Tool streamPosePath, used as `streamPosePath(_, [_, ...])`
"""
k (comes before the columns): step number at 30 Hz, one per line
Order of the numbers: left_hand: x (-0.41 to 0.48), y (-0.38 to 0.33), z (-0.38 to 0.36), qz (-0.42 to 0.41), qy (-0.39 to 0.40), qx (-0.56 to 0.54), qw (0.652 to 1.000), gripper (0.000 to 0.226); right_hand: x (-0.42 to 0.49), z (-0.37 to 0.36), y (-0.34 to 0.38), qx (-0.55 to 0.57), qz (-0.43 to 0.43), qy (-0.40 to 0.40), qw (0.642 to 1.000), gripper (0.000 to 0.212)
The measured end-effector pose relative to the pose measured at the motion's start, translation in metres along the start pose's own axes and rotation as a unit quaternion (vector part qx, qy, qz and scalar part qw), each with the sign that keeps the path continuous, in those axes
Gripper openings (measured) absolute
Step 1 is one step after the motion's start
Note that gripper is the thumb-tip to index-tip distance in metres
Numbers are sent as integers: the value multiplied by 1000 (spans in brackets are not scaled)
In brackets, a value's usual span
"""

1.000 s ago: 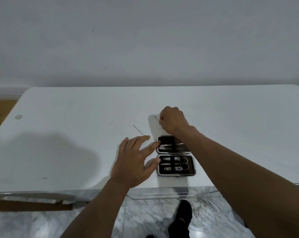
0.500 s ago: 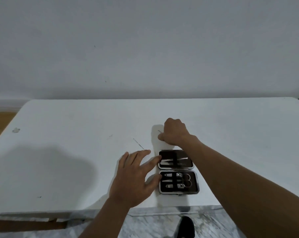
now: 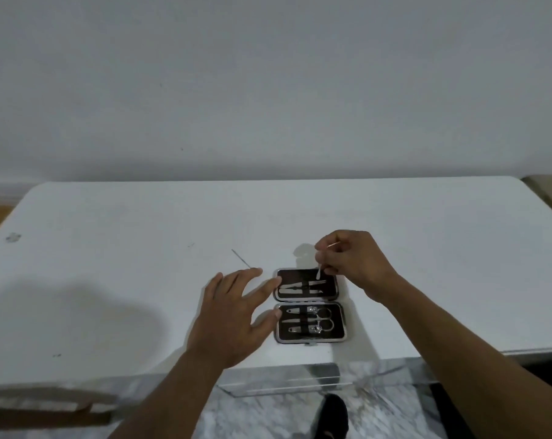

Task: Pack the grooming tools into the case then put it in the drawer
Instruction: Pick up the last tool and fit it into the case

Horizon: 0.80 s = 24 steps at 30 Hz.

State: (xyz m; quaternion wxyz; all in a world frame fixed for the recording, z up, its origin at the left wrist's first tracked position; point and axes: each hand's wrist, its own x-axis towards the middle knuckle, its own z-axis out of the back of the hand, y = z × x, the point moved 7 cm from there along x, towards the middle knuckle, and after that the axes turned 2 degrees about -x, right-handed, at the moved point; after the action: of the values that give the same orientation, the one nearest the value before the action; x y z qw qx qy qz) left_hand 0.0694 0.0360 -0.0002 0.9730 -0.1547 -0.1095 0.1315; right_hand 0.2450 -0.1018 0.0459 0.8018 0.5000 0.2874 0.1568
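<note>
A small dark grooming case [image 3: 309,305] lies open near the front edge of the white table [image 3: 141,280], with several metal tools strapped in both halves. My right hand [image 3: 350,256] hovers just above the case's far half, pinching a thin metal tool [image 3: 318,270] that points down toward it. My left hand [image 3: 233,315] rests on the table at the case's left side, fingers spread, fingertips touching its edge. Another thin metal tool [image 3: 240,258] lies loose on the table, left of the case.
A clear drawer [image 3: 284,380] sticks out under the table's front edge, below the case. Marbled floor and a dark shoe [image 3: 331,416] show beneath. A wall stands close behind the table.
My right hand has lifted the thin tool off the table behind the case and brought it over the case's far half. The left hand has stayed by the case.
</note>
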Motion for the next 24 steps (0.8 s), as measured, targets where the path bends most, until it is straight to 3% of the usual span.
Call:
streamPosePath(3, [0, 0, 0, -2, 1, 10, 1000, 50, -9, 2, -7, 56, 2, 20, 998, 39])
streamPosePath(9, [-1, 0, -1, -3, -2, 14, 1000, 51, -17, 11, -17, 126, -17, -58, 990, 11])
streamPosePath(13, [0, -1, -2, -7, -5, 14, 1000, 51, -17, 15, -24, 139, -29, -99, 985, 7])
streamPosePath(19, [0, 0, -2, -4, -3, 18, 1000, 51, -13, 19, -34, 45, -19, -133, 990, 6])
streamPosePath(24, [0, -1, -2, -3, -2, 21, 1000, 52, -14, 21, -16, -246, 67, -125, 959, 12])
